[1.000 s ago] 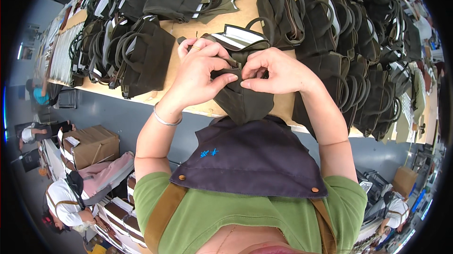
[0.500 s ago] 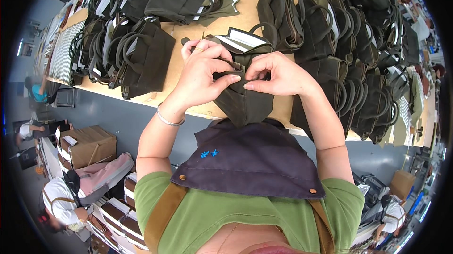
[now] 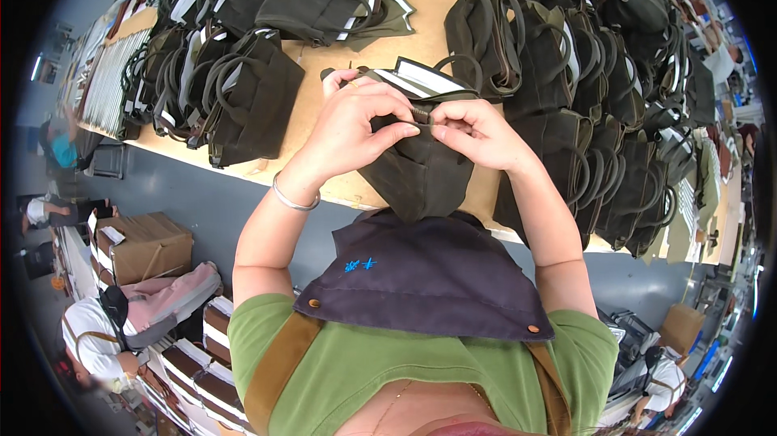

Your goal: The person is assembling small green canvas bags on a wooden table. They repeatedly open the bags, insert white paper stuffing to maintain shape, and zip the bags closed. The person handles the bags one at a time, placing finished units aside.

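In front of me a dark olive fabric bag (image 3: pixel 425 173) rests at the near edge of the tan table (image 3: pixel 336 185), its lower part reaching toward my apron. Both hands work along its upper edge, where a strip of dark zipper (image 3: pixel 419 114) shows between them. My left hand (image 3: pixel 360 116) is closed, thumb pressed on the edge and fingers behind it. Close beside it my right hand (image 3: pixel 473 130) pinches the same edge between thumb and fingers. A white-edged panel (image 3: pixel 425 76) and a rounded handle stand up behind the hands.
Rows of similar dark handbags (image 3: pixel 251 100) fill the table's left, and more bags (image 3: pixel 558 157) crowd its right. One bag (image 3: pixel 320 3) lies flat at the far middle. A brown carton (image 3: pixel 150 250) stands below left, near a person in a white shirt (image 3: pixel 97 335).
My right hand's fingers have tightened and shifted slightly along the bag's edge. The left hand keeps its hold, and the view has shifted a little.
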The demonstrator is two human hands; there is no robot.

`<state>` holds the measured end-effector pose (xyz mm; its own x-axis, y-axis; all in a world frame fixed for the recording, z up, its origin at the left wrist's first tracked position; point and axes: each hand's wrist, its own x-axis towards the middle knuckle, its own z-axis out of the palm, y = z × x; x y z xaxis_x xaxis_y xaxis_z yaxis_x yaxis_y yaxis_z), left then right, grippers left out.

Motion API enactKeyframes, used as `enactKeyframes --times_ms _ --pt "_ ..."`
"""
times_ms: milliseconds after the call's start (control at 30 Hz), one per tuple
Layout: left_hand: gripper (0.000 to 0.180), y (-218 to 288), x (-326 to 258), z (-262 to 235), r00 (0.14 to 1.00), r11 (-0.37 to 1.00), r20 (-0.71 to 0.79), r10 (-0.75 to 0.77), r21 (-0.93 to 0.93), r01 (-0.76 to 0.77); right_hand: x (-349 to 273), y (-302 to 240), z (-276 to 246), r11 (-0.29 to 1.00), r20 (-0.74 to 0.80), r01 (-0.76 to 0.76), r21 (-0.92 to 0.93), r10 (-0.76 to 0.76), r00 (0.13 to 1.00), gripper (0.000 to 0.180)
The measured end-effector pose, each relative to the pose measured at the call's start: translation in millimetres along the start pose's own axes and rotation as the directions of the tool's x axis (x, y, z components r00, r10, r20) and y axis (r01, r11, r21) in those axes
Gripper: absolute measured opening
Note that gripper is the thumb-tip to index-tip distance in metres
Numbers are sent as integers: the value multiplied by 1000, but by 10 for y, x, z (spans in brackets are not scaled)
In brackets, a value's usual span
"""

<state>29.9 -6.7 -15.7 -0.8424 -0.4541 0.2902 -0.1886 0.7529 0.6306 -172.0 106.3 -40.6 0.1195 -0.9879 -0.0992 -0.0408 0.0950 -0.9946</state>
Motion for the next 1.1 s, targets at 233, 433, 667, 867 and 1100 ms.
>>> enactKeyframes --times_ms 233,433,667,867,1100 --pt "15 56 6 19 999 999 -26 -21 50 22 18 4 15 976 -51 78 -202 -90 995 2" --pt "16 83 -6 37 997 996 -36 -61 68 64 29 2 19 965 -60 93 -246 -111 992 3" --pt "17 106 -29 57 995 992 -52 -90 87 94 35 -53 23 929 -32 125 -348 -145 989 2" --pt "18 126 -16 26 994 989 -45 -102 100 106 31 -27 62 957 -81 136 -256 -161 984 2" --pt "13 144 -28 29 977 981 -90 -194 14 196 3 -99 132 915 -102 196 -353 -245 964 3"
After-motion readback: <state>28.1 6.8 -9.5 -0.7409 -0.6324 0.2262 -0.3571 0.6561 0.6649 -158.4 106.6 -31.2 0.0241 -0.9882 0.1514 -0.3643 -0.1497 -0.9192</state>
